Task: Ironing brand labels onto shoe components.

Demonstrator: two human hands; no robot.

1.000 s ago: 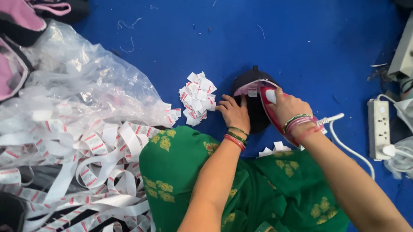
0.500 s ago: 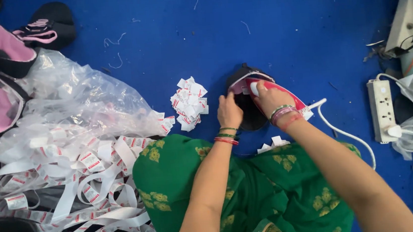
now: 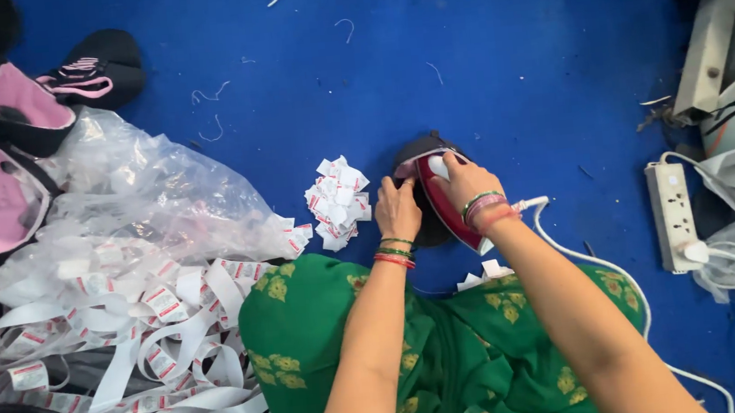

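Head view: black cap point(image 3: 430, 228) lies on blue floor point(image 3: 506, 70), directly ahead of both hands, just beyond green-clad knees point(image 3: 344, 341). Right hand point(image 3: 464, 180) closed around handle of red-and-white iron point(image 3: 449, 208), iron on top of cap; long axis runs far-left to near-right. Left hand point(image 3: 398, 208) flat, fingers spread, pressing cap's left side, touching iron's edge. Cap dark, rounded, mostly hidden. Pile of cut labels point(image 3: 337, 202) just left.

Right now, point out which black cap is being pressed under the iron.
The black cap on the blue floor under both hands. The other black caps lie untouched at the far left, showing pink.
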